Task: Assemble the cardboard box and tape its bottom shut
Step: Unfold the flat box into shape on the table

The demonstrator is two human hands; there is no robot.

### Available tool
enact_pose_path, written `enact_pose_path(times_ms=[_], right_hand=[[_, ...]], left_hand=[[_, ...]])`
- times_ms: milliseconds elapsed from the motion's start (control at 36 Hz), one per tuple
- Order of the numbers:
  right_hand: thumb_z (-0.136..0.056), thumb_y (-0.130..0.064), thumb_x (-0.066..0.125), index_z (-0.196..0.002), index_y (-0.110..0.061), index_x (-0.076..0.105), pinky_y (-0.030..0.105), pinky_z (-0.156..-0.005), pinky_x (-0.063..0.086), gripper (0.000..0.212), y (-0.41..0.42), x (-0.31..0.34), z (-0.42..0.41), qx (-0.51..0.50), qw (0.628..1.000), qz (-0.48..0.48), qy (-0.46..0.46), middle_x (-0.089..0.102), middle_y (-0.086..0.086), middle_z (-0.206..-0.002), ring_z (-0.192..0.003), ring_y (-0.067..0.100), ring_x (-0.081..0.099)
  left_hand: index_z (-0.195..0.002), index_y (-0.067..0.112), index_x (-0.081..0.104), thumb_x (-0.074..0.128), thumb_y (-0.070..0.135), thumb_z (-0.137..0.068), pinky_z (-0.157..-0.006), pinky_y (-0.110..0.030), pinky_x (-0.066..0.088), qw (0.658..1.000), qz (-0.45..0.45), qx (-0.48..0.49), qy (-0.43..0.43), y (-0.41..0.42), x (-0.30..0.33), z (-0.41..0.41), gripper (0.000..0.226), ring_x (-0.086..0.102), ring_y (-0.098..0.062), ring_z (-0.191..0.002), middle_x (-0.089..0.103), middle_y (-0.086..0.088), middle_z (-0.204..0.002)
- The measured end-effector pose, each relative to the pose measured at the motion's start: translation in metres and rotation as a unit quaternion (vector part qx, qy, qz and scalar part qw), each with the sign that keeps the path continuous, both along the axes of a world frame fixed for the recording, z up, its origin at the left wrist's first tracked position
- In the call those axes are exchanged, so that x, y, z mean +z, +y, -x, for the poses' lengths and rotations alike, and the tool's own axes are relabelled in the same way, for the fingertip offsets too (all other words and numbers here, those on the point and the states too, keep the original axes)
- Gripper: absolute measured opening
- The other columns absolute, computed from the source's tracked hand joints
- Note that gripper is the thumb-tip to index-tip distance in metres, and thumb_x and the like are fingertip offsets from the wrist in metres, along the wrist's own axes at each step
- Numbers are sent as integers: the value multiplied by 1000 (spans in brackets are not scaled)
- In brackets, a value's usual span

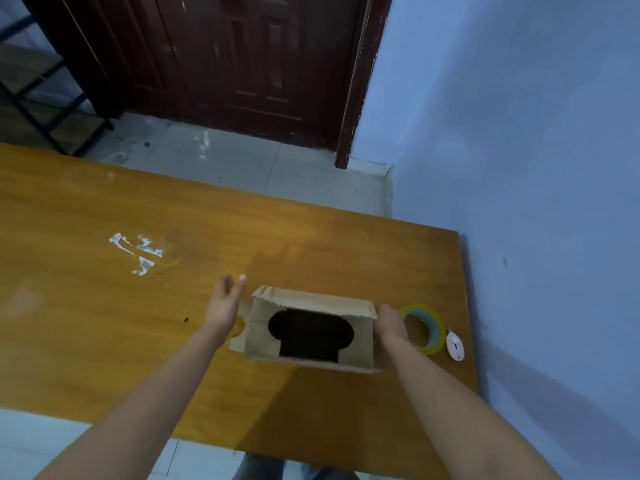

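A small brown cardboard box (pixel 311 306) stands on the wooden table (pixel 104 289), with a dark mushroom-shaped cut-out in the side facing me. A flap sticks out at its left end. My left hand (pixel 227 301) is just left of the box with its fingers straight, apart from the cardboard. My right hand (pixel 391 322) rests against the box's right end, fingers partly hidden behind it. A roll of clear tape (pixel 433 327) with a yellow-green core lies right beside that hand.
A small pink-and-white cutter (pixel 454 345) lies right of the tape, near the table's right edge by the blue wall. Scraps of clear tape (pixel 138 251) are stuck to the table at the left. Beyond the table are tiled floor and a dark wooden door.
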State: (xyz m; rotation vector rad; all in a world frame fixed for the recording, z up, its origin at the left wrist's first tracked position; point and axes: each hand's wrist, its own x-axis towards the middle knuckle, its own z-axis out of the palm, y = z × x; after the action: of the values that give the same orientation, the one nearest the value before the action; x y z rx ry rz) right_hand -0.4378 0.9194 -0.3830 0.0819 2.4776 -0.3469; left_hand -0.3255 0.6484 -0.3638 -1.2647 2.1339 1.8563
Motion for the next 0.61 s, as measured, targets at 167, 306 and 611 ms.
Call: enact_pose_path(times_ms=[167, 306, 611], right_hand=[[-99, -10, 35, -97, -1, 62, 34, -67, 46, 29, -3, -3, -1, 2, 1000, -12, 12, 64, 14, -96, -89, 30, 63], [-98, -12, 39, -91, -6, 59, 34, -62, 46, 22, -5, -8, -6, 23, 999, -23, 37, 66, 12, -99, -75, 27, 56], [-98, -27, 46, -144, -15, 33, 35, -103, 39, 49, 6, -5, -10, 11, 985, 135, 102, 38, 5, -147, -134, 23, 38]], left_hand=[[-145, 49, 18, 50, 81, -69, -112, -38, 14, 906, 165, -326, 214, 21, 81, -22, 88, 4, -3, -144, 9, 23, -155], [-146, 45, -9, 36, 86, -71, -109, -38, -23, 677, 450, -575, 92, 70, 67, -23, 97, -31, -9, -138, -29, 19, -151], [-139, 46, -22, 38, 65, -88, -117, -39, 2, 620, 494, -608, 39, 57, 53, 2, 81, -6, -18, -146, 1, 16, -158]])
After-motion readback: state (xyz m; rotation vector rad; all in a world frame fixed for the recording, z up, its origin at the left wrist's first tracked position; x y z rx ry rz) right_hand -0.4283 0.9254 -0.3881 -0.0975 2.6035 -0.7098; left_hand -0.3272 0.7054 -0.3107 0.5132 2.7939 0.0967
